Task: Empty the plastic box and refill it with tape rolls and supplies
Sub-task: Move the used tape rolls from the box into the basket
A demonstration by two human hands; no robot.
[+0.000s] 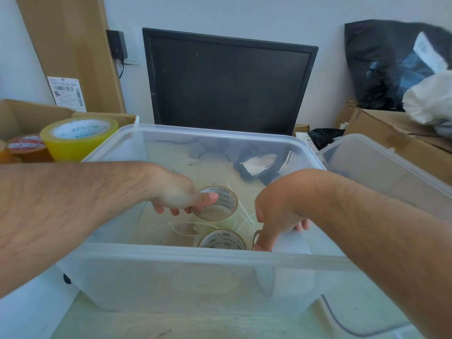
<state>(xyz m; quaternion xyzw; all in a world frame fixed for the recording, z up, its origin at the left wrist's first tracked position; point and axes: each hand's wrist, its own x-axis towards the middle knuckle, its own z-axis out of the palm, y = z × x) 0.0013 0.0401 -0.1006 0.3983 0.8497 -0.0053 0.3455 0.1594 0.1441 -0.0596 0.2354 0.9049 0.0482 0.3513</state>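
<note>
A translucent plastic box (195, 260) stands in front of me, and both my hands reach into it. My left hand (178, 194) grips a clear tape roll (220, 209), thumb through its core. My right hand (276, 216) holds a white roll (293, 243) against the box's near right wall, thumb down beside a partly hidden tape roll (256, 238). Another clear tape roll (221, 239) lies on the box floor between my hands. White cable ties (242, 216) lie under the rolls.
A yellow tape roll (78, 138) and a red-printed roll (27, 148) sit at left by a cardboard box (22, 116). The box lid (381, 167) leans at right. A black monitor (227, 84) stands behind. Black items with a white label (256, 165) lie beyond the box.
</note>
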